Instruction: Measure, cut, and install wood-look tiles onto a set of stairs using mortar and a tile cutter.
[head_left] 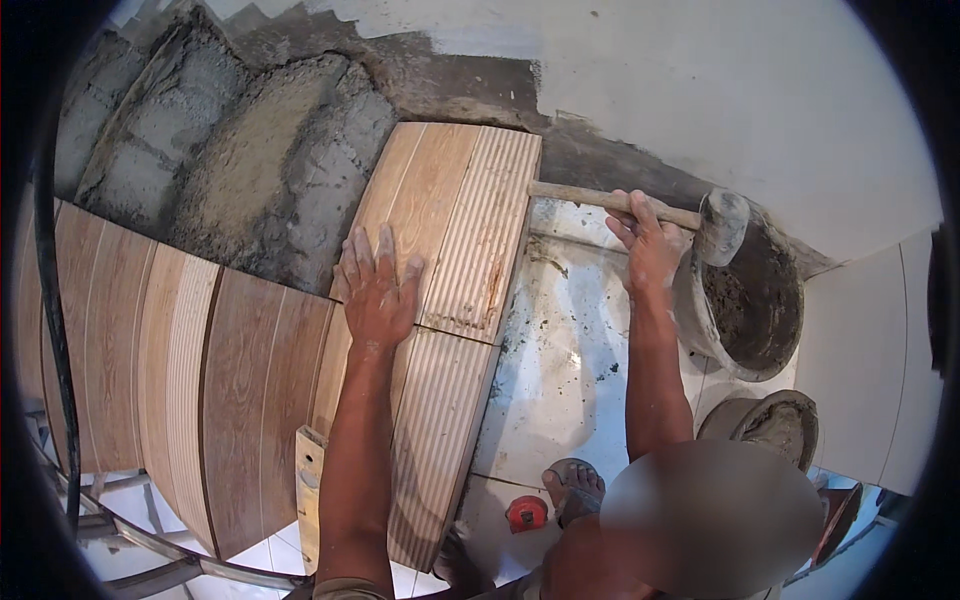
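My left hand (378, 300) lies flat with spread fingers on a wood-look step tile (425, 185) that has a pale ribbed strip along its edge. In my right hand (652, 250) is a mallet, its fingers closed round the wooden handle close to the grey, mortar-stained mallet head (723, 228). The handle's free end points left, at the tile's ribbed edge; whether it touches cannot be told. A second ribbed tile (440, 420) meets the first at a joint nearer to me.
Rough mortared steps (260, 150) rise at the far left, above tiled steps (265, 390). Two mortar buckets, one large (690, 315) and one smaller (728, 418), stand at right. A yellow level (308, 490), red tape measure (526, 514), black hose (48, 230) and metal rail (240, 570) lie around.
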